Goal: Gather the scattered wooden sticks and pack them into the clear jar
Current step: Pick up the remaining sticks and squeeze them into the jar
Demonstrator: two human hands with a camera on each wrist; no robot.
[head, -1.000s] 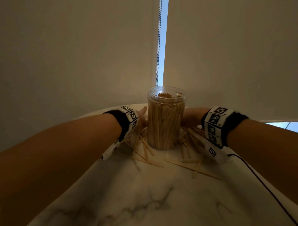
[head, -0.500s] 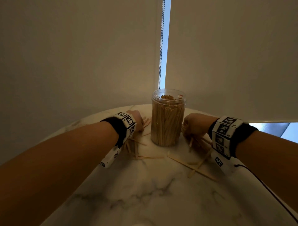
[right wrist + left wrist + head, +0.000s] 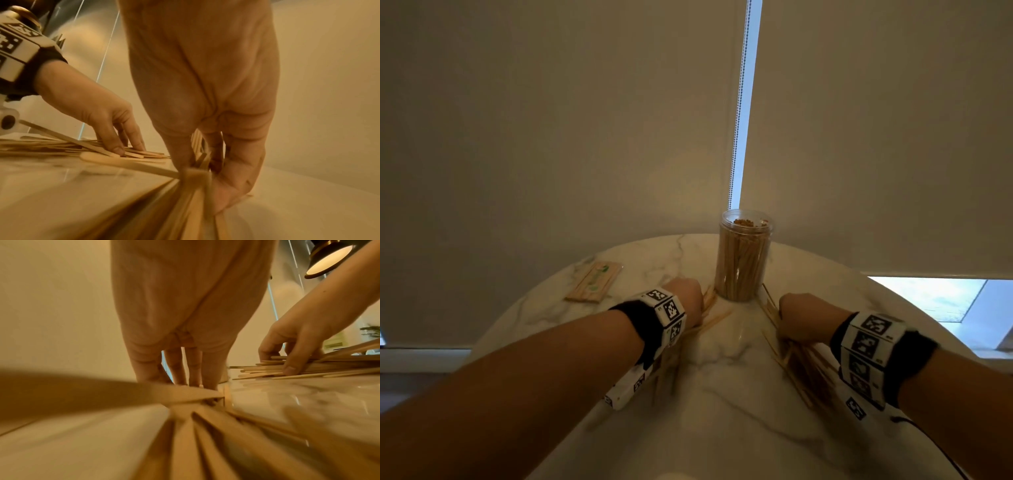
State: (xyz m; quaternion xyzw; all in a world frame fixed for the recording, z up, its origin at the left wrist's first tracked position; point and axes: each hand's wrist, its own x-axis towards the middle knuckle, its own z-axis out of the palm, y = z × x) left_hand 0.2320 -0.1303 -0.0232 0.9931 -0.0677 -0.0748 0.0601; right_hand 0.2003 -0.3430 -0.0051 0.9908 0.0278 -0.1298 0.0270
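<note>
Nearest me the marble table (image 3: 722, 428) is bare between my forearms, a broad open stretch running up to the jar.

My left hand (image 3: 686, 298) is down on the table left of that stretch, fingers (image 3: 179, 369) pointing down and pressed on a loose bunch of wooden sticks (image 3: 709, 322) that fan back under my wrist. The fingers look nearly straight; I cannot tell whether any of them hook under a stick.

My right hand (image 3: 798, 317) is on the other side, fingers (image 3: 236, 162) and thumb curled round a second bunch of sticks (image 3: 804, 363), which lies slanting back toward my wrist and spreads over the table there, near the right rim.

Beyond both hands, between them, the clear jar (image 3: 743, 255) stands upright with its mouth open, packed with upright sticks almost to the rim. It stands close to the table's far edge, just in front of the window blind (image 3: 551, 120).

Off to the far left, near the rim, a flat packet of sticks (image 3: 593, 281) lies well apart from everything else.
</note>
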